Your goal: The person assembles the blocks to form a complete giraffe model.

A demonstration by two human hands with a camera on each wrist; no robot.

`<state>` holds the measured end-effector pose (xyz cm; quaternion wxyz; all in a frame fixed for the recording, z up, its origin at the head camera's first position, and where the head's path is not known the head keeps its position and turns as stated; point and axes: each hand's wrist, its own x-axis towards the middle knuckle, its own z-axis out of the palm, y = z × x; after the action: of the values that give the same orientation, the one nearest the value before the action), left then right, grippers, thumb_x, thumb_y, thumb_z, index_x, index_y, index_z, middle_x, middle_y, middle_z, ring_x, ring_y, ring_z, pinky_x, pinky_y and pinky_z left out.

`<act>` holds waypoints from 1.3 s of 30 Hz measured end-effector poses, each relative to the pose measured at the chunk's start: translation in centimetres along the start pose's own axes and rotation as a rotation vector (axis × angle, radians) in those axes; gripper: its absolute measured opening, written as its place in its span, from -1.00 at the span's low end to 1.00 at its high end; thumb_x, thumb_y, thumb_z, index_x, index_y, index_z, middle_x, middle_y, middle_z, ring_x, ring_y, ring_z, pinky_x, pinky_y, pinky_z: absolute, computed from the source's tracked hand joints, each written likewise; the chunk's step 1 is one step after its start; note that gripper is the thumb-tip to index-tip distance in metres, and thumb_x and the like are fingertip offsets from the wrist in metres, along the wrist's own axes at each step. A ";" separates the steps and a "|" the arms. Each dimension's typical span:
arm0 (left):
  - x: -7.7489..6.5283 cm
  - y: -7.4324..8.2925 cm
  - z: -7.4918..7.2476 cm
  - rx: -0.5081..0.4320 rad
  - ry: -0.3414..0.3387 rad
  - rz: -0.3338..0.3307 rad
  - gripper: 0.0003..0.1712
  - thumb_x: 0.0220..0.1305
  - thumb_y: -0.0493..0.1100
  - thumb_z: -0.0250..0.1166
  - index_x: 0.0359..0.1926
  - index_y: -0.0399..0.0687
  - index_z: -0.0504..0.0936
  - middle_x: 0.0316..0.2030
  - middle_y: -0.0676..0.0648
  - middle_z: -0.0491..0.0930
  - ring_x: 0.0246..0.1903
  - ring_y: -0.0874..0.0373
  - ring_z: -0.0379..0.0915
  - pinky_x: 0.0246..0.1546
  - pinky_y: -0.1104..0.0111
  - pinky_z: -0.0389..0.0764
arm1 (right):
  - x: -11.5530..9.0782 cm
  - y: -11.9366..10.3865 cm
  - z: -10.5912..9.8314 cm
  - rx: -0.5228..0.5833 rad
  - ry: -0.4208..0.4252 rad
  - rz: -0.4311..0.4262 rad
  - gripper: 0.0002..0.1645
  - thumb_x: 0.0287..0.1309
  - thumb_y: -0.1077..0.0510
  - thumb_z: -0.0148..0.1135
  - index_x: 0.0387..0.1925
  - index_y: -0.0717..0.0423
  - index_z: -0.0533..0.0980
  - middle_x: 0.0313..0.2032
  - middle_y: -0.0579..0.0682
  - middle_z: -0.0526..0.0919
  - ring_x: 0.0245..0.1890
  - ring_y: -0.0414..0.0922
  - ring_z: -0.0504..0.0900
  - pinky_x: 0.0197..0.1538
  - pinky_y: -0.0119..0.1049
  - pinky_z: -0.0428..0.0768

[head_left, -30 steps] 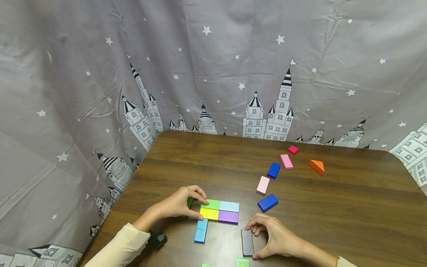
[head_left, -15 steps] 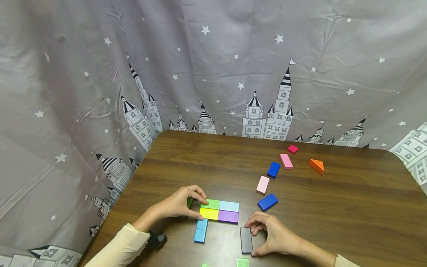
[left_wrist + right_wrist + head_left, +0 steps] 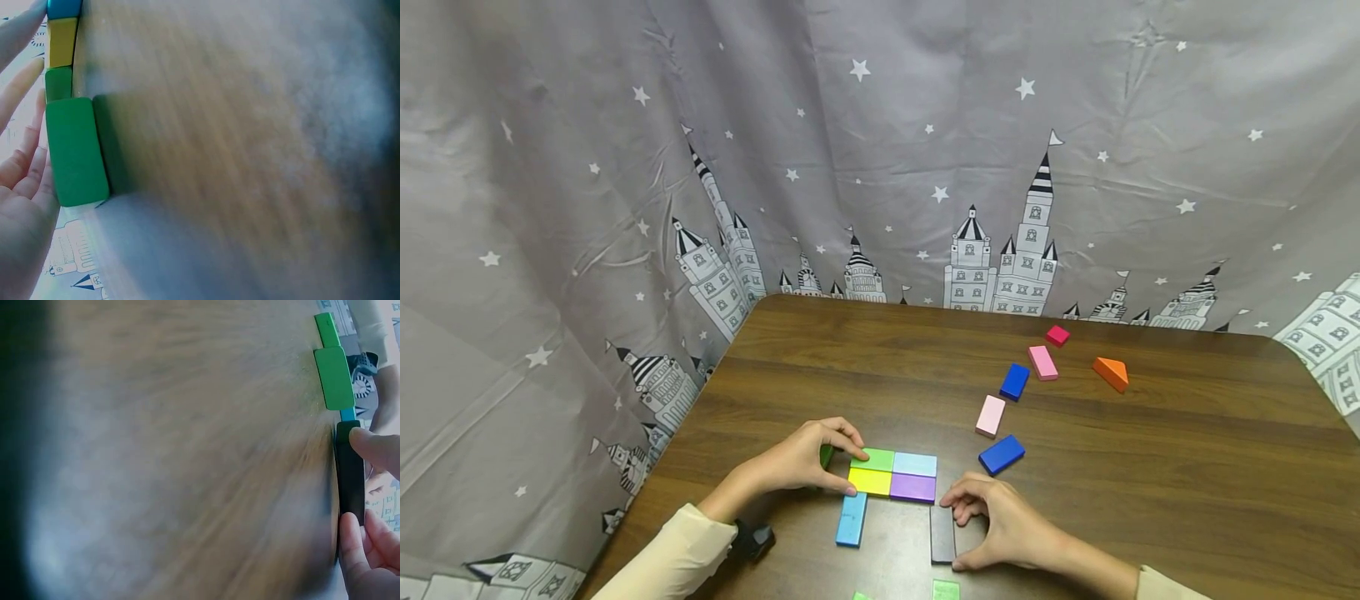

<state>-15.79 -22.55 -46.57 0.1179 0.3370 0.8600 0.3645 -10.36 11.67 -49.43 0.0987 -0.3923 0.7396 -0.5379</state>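
While pinching the dark grey block (image 3: 942, 535) with the right hand (image 3: 1000, 525), thumb at its lower right corner and fingertips at its upper right, keep it flat on the table (image 3: 1187, 433). Location: lower middle of the head frame, upper end just beside the lower right corner of the purple block (image 3: 913, 488); touching or not, cannot tell. Offset mostly to the right of that corner, so probably needing a short slide toward frame left, until flush along the right side. As reference, use the sky-blue block (image 3: 851, 520), set below the left end of the yellow block (image 3: 870, 481). Press in gently, to avoid skewing the purple and pale blue block (image 3: 915, 464). Left hand (image 3: 808, 457) at the left of the group, forefinger at the bright green block (image 3: 874, 459), thumb at the yellow; firm pinch or mere bracing, cannot tell. Best kept as anchor. Mind the pale green block (image 3: 946, 590) at the bottom edge, just below the grey. Before releasing, compare both lower blocks for parallel, then lift straight up.
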 end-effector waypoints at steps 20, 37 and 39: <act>-0.3 0.0 0.1 -0.010 -0.005 -0.012 -0.55 -0.04 0.03 0.62 -0.08 0.06 0.78 -0.05 0.13 0.57 0.01 0.24 0.46 0.13 0.25 0.48 | 0.6 -0.4 0.8 -0.057 0.034 0.031 -0.32 -0.38 0.21 0.75 -0.11 0.20 0.59 -0.27 -0.04 0.56 -0.33 -0.15 0.62 -0.22 -0.34 0.66; -0.1 -0.1 0.0 -0.020 0.002 -0.006 -0.56 -0.03 0.00 0.62 -0.08 0.03 0.78 -0.06 0.10 0.57 0.00 0.18 0.46 0.12 0.22 0.48 | 1.1 -0.5 1.0 -0.137 0.073 -0.012 -0.31 -0.41 0.12 0.77 -0.13 0.13 0.62 -0.36 -0.07 0.56 -0.41 -0.18 0.57 -0.33 -0.41 0.60; 0.0 0.0 0.0 -0.021 0.000 -0.009 -0.56 -0.03 0.00 0.62 -0.08 0.03 0.79 -0.06 0.10 0.57 0.00 0.17 0.46 0.13 0.22 0.48 | 1.1 -0.4 1.1 -0.139 0.075 -0.014 -0.32 -0.41 0.13 0.77 -0.14 0.13 0.61 -0.37 -0.07 0.56 -0.42 -0.18 0.57 -0.35 -0.41 0.59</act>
<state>-15.78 -22.60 -46.59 0.1231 0.3318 0.8577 0.3731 -10.28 10.09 -49.17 0.0396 -0.3830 0.7755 -0.5004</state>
